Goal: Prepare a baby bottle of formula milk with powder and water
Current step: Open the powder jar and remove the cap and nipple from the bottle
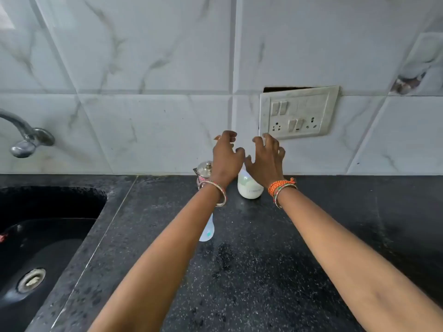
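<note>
**A:** Why are both hands up there, over the far edge of the counter (251,271)?

**B:** My guess is they are reaching for the baby bottle (249,186), which stands on the dark stone at the far side, close to the tiled wall (143,68). The left hand (226,156) and the right hand (266,161) hover side by side above it, fingers spread and loosely curled, holding nothing. Neither touches the bottle as far as I can see (the right wrist hides its top).

**A:** And the bottle itself, how does it stand?

**B:** Upright, I judge: its long axis runs up and down, rounded base on the counter, neck end pointing up towards the hands. The body looks white, which could be milk already inside or just milky plastic; I cannot tell. Whether a teat or cap is on is hidden.

**A:** What is that beside it?

**B:** Just left of the bottle, behind the left wrist, stands a small steel pot with a knobbed lid (204,168), possibly the water or the powder. Nearer, half under the left forearm, lies a pale translucent piece (208,230), perhaps the bottle's cap; set aside like that, it would leave the neck free for filling.

**A:** Anything else?

**B:** A black sink (48,236) at the left with a tap (26,137) above it, and a switch plate (298,113) on the wall to the right of the hands.
</note>
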### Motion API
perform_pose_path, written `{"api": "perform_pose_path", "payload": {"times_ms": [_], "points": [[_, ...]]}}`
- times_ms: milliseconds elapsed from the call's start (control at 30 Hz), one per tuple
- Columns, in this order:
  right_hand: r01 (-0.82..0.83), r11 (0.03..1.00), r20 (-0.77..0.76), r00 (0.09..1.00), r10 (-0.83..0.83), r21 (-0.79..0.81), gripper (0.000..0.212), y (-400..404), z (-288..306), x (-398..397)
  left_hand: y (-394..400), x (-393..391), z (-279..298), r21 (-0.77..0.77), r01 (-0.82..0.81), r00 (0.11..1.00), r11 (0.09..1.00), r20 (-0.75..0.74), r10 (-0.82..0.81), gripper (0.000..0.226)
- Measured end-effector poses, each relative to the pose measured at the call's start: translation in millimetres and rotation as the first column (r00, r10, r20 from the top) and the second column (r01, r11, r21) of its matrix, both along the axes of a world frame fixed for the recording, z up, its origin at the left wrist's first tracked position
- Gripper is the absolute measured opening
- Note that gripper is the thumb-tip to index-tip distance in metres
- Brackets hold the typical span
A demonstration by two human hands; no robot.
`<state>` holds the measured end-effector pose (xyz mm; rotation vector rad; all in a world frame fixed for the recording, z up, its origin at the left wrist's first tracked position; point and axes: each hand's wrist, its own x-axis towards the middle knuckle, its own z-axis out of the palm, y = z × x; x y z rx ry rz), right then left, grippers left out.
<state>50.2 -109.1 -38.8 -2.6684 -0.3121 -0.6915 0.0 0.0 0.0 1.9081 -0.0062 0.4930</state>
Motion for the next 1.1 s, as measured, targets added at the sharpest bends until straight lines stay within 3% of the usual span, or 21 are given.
{"api": "perform_pose_path", "payload": {"times_ms": [133, 200, 333, 500, 700, 833, 967, 1100], "points": [[0.038, 0.999, -0.151, 0.988, -0.037, 0.003, 0.063, 1, -21, 21, -8, 18, -17, -0.215, -0.094, 0.986, 0.972, -0.155, 0.061, 0.038], [0.034, 0.999, -0.256, 0.966, -0.041, -0.031, 0.068, 4, -33, 29, -8, 25, -33, -0.253, -0.113, 0.976, 0.961, -0.21, 0.06, 0.037], [0.005, 1.0, -0.427, 0.904, 0.002, 0.016, 0.059, 5, -44, 37, -7, 32, -58, -0.221, -0.108, 0.962, 0.969, -0.268, 0.046, 0.035], [0.043, 0.993, -0.388, 0.922, 0.002, 0.107, 0.064, -2, -32, 27, -7, 29, -67, -0.149, -0.081, 0.951, 0.985, -0.309, 0.032, 0.039], [0.045, 0.982, -0.314, 0.949, 0.015, 0.183, 0.057, -18, -20, -34, -17, -22, -79, -0.007, 0.08, 0.968, 0.997, -0.237, -0.08, 0.037], [0.035, 0.979, -0.317, 0.948, 0.031, 0.201, 0.045, -26, -24, -94, -20, -84, -107, -0.078, 0.249, 0.927, 0.965, -0.269, -0.26, 0.053], [0.033, 0.993, -0.299, 0.954, 0.001, 0.11, 0.06, -25, -32, -146, -12, -121, -122, -0.155, 0.391, 0.842, 0.907, -0.336, -0.421, 0.062], [0.055, 0.994, -0.248, 0.968, -0.031, 0.092, 0.064, -14, -47, -187, -10, -154, -144, -0.171, 0.378, 0.858, 0.91, -0.305, -0.413, 0.071]]}}
